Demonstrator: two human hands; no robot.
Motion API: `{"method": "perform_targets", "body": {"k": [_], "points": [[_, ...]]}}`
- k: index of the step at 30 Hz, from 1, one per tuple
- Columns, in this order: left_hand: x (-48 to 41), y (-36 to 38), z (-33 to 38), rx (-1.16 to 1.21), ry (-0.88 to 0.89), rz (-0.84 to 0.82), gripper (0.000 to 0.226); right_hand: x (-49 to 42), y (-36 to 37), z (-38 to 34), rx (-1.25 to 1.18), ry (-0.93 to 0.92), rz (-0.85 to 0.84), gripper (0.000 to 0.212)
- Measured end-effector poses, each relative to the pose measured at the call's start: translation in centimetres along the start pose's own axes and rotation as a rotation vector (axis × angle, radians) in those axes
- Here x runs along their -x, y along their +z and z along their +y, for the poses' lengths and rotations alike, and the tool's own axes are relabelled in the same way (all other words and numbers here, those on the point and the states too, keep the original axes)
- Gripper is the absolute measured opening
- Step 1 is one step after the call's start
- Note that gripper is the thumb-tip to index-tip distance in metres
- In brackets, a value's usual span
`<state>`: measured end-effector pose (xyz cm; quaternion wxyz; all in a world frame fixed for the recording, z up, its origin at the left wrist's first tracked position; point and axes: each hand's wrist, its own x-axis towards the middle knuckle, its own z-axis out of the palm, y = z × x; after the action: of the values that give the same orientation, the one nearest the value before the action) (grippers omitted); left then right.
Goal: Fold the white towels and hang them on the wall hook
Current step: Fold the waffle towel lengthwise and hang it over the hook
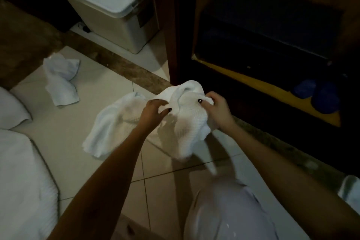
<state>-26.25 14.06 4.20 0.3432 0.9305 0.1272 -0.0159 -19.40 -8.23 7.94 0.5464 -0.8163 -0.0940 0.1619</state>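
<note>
The pale tiled floor [64, 142] carries a crumpled white towel [60, 82] at the left. A lidded plastic bin [120, 21] stands farther back, beyond a dark stone strip [120, 64].

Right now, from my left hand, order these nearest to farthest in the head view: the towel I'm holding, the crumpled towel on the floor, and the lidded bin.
1. The held towel, centre, gripped by the left hand.
2. The crumpled towel, on the floor tiles to the left.
3. The lidded bin, farther back at upper left.
</note>
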Motion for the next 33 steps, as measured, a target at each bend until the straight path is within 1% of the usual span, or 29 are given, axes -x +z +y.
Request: {"method": "perform_targets", "body": {"k": [3, 5, 6, 9, 12, 14, 17, 20, 22, 25, 27, 29, 31, 33], "points": [[0.8, -5.5, 6.3, 0.369, -0.117, 0.022, 0.025, 1.4, -1.8, -8.7, -0.068, 0.01, -0.1, 0.01], [1.6, -10.2, 10.4, 0.56, -0.119, 0.015, 0.025, 2.5, -3.3, -14.8, -0.07, 0.036, -0.164, 0.007], [2.1, -12.7, 12.4, 0.597, -0.088, -0.015, 0.026, 3.2, -4.3, -17.8, -0.055, 0.044, -0.208, 0.006], [4.0, -20.5, 18.5, 0.707, -0.002, -0.115, 0.031, 5.2, -7.9, -26.7, 0.024, 0.048, -0.337, 0.02], [6.1, -28.1, 25.0, 0.768, 0.027, -0.143, 0.038, 7.7, -11.9, -35.5, 0.022, 0.037, -0.431, 0.015], [7.5, -32.6, 29.6, 0.758, 0.044, -0.247, 0.034, 9.6, -14.5, -41.1, 0.029, 0.021, -0.464, 0.015], [10.1, -37.9, 36.6, 0.754, 0.028, -0.45, 0.032, 12.5, -18.8, -48.4, 0.018, 0.022, -0.455, 0.014], [13.0, -41.6, 43.1, 0.797, -0.005, -0.537, 0.035, 15.5, -23.6, -55.5, 0.003, 0.014, -0.435, 0.012], [14.6, -43.7, 47.3, 0.797, 0.013, -0.534, 0.033, 17.6, -26.5, -60.2, 0.027, -0.021, -0.431, 0.015], [16.3, -47.1, 53.0, 0.751, 0.123, -0.468, 0.013, 20.6, -30.6, -66.2, 0.038, -0.051, -0.408, 0.021], [17.1, -49.6, 56.2, 0.751, 0.177, -0.475, 0.01, 22.7, -33.3, -69.5, 0.049, -0.066, -0.368, 0.025], [18.0, -52.0, 59.1, 0.747, 0.245, -0.52, 0.011, 24.7, -35.8, -72.3, 0.07, -0.072, -0.311, 0.03], [18.8, -54.2, 62.1, 0.749, 0.311, -0.528, 0.013, 26.4, -38.3, -74.4, 0.159, -0.075, -0.25, 0.034], [19.3, -55.7, 64.8, 0.769, 0.356, -0.498, 0.012, 27.9, -40.7, -75.6, 0.268, -0.065, -0.193, 0.026]]}}
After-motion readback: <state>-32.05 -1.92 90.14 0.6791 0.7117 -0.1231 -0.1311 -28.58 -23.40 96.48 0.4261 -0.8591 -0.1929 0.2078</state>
